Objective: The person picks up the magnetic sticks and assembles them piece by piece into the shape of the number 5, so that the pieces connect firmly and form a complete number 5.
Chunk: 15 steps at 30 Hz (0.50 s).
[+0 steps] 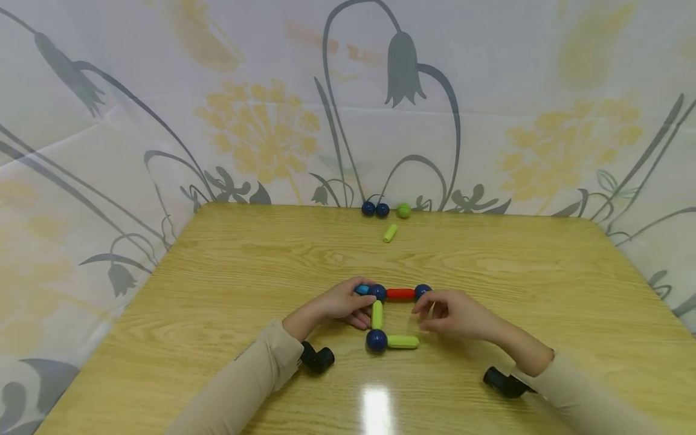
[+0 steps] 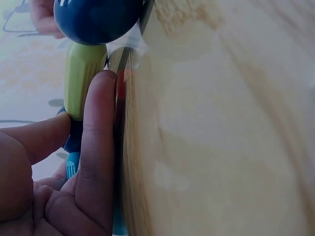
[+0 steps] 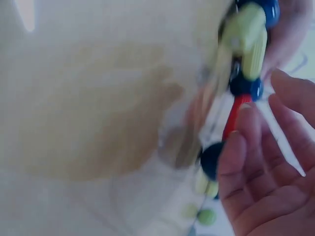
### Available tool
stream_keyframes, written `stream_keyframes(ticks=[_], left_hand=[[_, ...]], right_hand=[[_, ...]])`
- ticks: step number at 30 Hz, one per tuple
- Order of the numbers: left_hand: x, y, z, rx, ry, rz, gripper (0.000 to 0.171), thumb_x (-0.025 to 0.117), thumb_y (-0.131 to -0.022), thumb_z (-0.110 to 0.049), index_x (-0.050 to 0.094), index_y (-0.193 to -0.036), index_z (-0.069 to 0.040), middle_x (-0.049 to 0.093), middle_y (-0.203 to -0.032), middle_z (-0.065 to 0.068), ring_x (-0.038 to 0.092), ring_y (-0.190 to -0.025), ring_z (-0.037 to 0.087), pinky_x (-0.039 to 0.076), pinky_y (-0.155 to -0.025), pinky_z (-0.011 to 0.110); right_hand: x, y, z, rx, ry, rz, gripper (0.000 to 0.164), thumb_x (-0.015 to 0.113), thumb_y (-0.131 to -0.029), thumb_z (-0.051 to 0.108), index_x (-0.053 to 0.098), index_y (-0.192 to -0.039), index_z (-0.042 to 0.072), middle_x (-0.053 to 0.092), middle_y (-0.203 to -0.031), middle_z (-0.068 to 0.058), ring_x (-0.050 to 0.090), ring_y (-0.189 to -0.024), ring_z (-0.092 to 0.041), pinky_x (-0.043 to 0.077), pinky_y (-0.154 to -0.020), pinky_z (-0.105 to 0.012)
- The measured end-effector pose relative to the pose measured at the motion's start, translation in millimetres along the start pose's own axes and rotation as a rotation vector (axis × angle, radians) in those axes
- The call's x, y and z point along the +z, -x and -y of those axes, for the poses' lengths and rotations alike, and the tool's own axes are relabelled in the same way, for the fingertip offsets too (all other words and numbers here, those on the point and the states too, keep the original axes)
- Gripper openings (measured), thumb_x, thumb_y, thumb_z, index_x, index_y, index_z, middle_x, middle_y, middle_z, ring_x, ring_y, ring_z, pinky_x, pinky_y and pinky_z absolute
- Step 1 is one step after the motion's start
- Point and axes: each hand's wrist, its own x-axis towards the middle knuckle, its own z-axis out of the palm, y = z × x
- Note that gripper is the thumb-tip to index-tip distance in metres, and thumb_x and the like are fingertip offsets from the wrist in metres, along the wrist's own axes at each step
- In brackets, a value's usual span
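Observation:
Navy balls and coloured rods join in an open frame on the table. Its upper left ball (image 1: pixel 377 293) links a blue rod (image 1: pixel 362 290), a red rod (image 1: pixel 400 294) and an upright green rod (image 1: pixel 377 315). Another navy ball (image 1: pixel 423 292) ends the red rod. At the lower left, a navy ball (image 1: pixel 377 341) bears a second green rod (image 1: pixel 403 342) pointing right. My left hand (image 1: pixel 345 304) pinches the upright green rod near the upper ball, thumb and finger on either side. Beside the right ball, my right hand (image 1: pixel 454 313) hovers with loosely bent fingers, holding nothing.
At the table's far edge are two navy balls (image 1: pixel 375 209) and a green ball (image 1: pixel 404 210). A loose green rod (image 1: pixel 390 233) lies in front of them. A patterned cloth (image 1: pixel 348 121) hangs behind the wooden table (image 1: pixel 244 254). Black wrist mounts (image 1: pixel 318 359) sit by both sleeves.

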Motion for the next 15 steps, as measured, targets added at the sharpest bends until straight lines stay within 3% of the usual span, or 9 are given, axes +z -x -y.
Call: stream_keyframes(ticks=[4, 9, 15], left_hand=[[-1.5, 0.7, 0.6, -0.001, 0.004, -0.001, 0.043, 0.047, -0.099, -0.011, 0.035, -0.140, -0.006, 0.061, -0.086, 0.016, 0.065, -0.064, 0.018, 0.056, -0.062, 0.034], [-1.1, 0.0, -0.2, 0.001, 0.009, 0.005, 0.043, 0.047, -0.099, -0.012, 0.035, -0.139, -0.006, 0.062, -0.085, 0.015, 0.065, -0.065, 0.019, 0.056, -0.061, 0.034], [-1.3, 1.8, -0.9, -0.001, 0.001, 0.009, 0.043, 0.047, -0.099, -0.011, 0.034, -0.140, -0.005, 0.063, -0.085, 0.014, 0.065, -0.064, 0.018, 0.056, -0.061, 0.034]], right_hand=[[-17.6, -10.8, -12.5, 0.008, -0.012, -0.060, 0.017, 0.067, -0.086, 0.009, 0.065, -0.102, 0.003, 0.061, -0.083, 0.001, 0.055, -0.066, -0.012, 0.047, -0.057, -0.026], [-33.5, -25.9, -30.1, 0.047, 0.059, -0.154, 0.015, 0.067, -0.086, 0.006, 0.065, -0.100, 0.001, 0.058, -0.079, 0.000, 0.053, -0.064, -0.013, 0.045, -0.056, -0.026], [-42.8, -45.0, -42.9, 0.077, 0.103, -0.159, 0.017, 0.067, -0.085, 0.005, 0.064, -0.101, -0.001, 0.059, -0.080, -0.002, 0.054, -0.065, -0.015, 0.046, -0.059, -0.027]])
